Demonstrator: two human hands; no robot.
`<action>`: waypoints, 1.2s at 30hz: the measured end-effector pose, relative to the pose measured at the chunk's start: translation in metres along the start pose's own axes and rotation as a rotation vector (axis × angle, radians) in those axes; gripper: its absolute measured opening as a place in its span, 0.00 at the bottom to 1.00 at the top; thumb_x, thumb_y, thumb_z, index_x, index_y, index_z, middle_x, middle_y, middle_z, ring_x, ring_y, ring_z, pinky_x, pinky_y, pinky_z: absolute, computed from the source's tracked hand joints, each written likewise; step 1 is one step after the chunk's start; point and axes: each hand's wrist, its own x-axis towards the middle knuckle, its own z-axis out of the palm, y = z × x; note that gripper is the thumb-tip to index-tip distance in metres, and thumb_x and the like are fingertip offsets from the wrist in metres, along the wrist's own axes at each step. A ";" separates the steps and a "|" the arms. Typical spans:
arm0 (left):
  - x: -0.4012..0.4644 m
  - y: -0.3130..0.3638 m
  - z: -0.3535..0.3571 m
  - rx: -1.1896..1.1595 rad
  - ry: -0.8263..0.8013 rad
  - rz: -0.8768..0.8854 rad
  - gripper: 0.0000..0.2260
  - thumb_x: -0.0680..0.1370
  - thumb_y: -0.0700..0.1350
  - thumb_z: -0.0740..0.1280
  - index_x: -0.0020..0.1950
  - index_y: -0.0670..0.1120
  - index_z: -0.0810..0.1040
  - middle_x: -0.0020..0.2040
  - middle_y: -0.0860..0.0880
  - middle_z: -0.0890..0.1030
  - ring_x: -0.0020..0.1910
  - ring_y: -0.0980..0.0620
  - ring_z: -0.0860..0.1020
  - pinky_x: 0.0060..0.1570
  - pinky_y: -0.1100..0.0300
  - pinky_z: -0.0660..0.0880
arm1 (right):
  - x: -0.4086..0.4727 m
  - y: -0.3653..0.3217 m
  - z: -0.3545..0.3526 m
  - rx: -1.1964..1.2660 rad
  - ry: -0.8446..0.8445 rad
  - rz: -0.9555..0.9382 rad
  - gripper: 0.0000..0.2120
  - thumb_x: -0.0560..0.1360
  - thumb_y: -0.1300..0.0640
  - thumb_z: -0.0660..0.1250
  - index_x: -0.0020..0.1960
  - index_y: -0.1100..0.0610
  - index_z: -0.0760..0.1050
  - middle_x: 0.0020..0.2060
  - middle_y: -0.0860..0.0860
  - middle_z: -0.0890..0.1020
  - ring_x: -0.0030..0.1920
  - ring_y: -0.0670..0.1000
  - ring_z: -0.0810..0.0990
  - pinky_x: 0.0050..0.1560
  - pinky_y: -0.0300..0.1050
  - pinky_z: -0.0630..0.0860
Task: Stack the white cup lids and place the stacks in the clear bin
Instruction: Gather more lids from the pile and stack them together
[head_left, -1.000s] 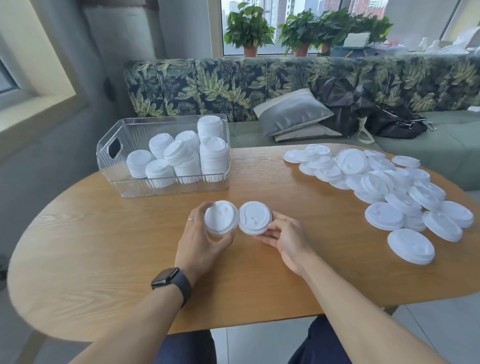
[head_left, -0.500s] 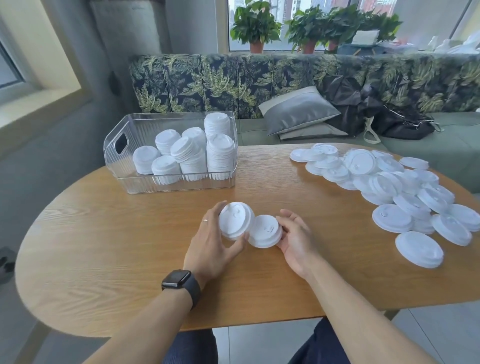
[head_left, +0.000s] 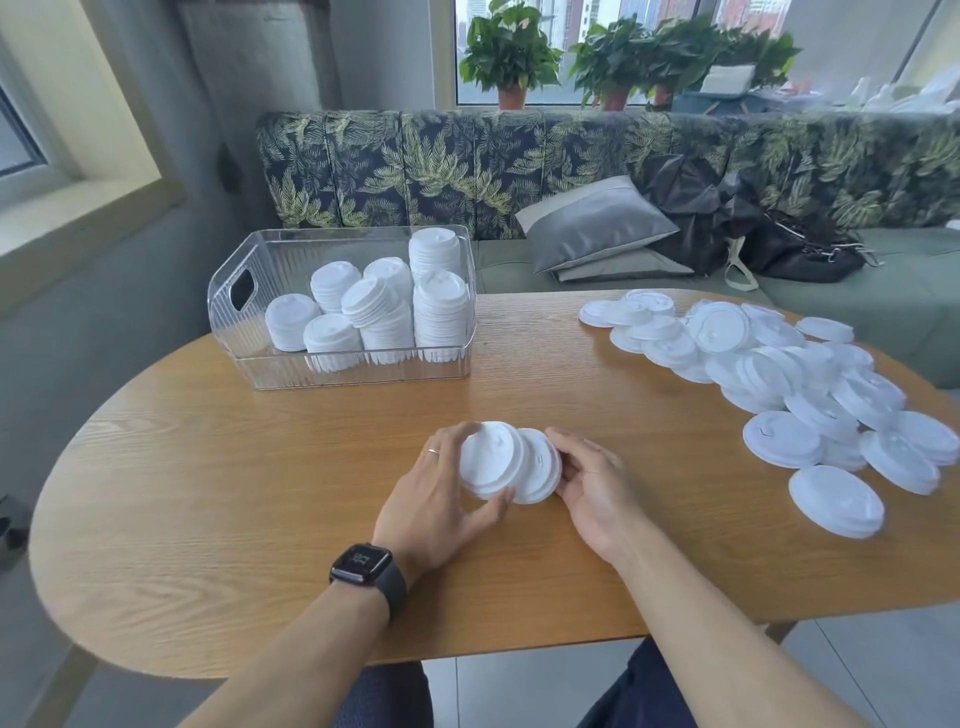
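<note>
Two short lid stacks being merged, just short of nesting.

Near the front edge of the oval light-wood table (head_left: 218, 467): left hand (head_left: 436, 499) curled around a short stack of white plastic cup lids (head_left: 488, 457), thumb under its near rim and fingers over the far rim, tilted toward a second short white lid stack (head_left: 543, 475) pinched at its right edge by the curled fingers of the right hand (head_left: 597, 483); stacks overlapping, not yet seated. Likely trouble: rims meeting off-centre, jamming or fanning the lids onto the table; loose thumb hold letting lower lids drop. Toward the table's far left, clear ribbed plastic bin (head_left: 249, 332), already crowded with white stacks, one leaning, so toppling possible on placement. Along the table's right side, loose scattered white lids (head_left: 779, 374) left to stack.
</note>
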 end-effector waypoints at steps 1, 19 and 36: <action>0.000 0.001 0.000 0.004 -0.001 -0.002 0.36 0.75 0.69 0.64 0.76 0.50 0.63 0.72 0.52 0.71 0.68 0.53 0.72 0.60 0.61 0.73 | 0.000 0.000 -0.001 0.010 0.004 -0.002 0.04 0.78 0.67 0.68 0.51 0.64 0.81 0.45 0.56 0.85 0.46 0.51 0.83 0.48 0.45 0.80; 0.001 0.001 -0.001 0.114 -0.094 -0.015 0.44 0.73 0.68 0.72 0.82 0.54 0.56 0.77 0.56 0.69 0.69 0.53 0.76 0.61 0.56 0.76 | 0.003 0.003 -0.001 -0.121 -0.103 0.033 0.10 0.80 0.70 0.65 0.57 0.65 0.82 0.52 0.59 0.87 0.51 0.52 0.86 0.53 0.45 0.81; 0.004 -0.005 0.002 0.013 -0.029 -0.022 0.43 0.72 0.64 0.75 0.82 0.55 0.60 0.74 0.56 0.68 0.66 0.55 0.76 0.58 0.58 0.78 | -0.003 0.011 0.006 -0.402 -0.200 -0.068 0.22 0.75 0.64 0.75 0.68 0.58 0.78 0.57 0.51 0.87 0.60 0.50 0.85 0.66 0.50 0.79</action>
